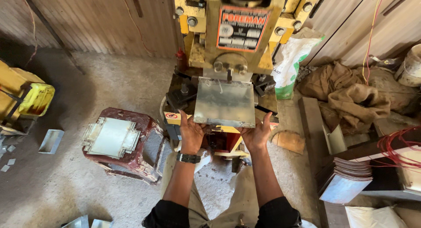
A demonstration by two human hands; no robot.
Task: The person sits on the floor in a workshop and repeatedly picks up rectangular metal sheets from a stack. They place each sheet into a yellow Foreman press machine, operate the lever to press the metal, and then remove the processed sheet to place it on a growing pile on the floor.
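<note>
A yellow container (37,99) sits at far left on a dusty concrete floor (109,87), beside a worn red plastic stool (131,160) carrying a stack of notched sheet-metal blanks (110,136). At centre, a seated worker's left hand (191,132) and right hand (258,133) each curl around a near corner of a flat metal sheet (224,101), holding it level with its far edge just under the head of a yellow power press (239,30). The sheet looks unformed, so pressing appears yet to come; the pile on the stool seems to be waiting too. To the right lie a white sack (293,61), crumpled burlap (351,96), red wire (397,144) and another stack of sheets (348,177). Corrugated walls (101,17) close the workshop.
</note>
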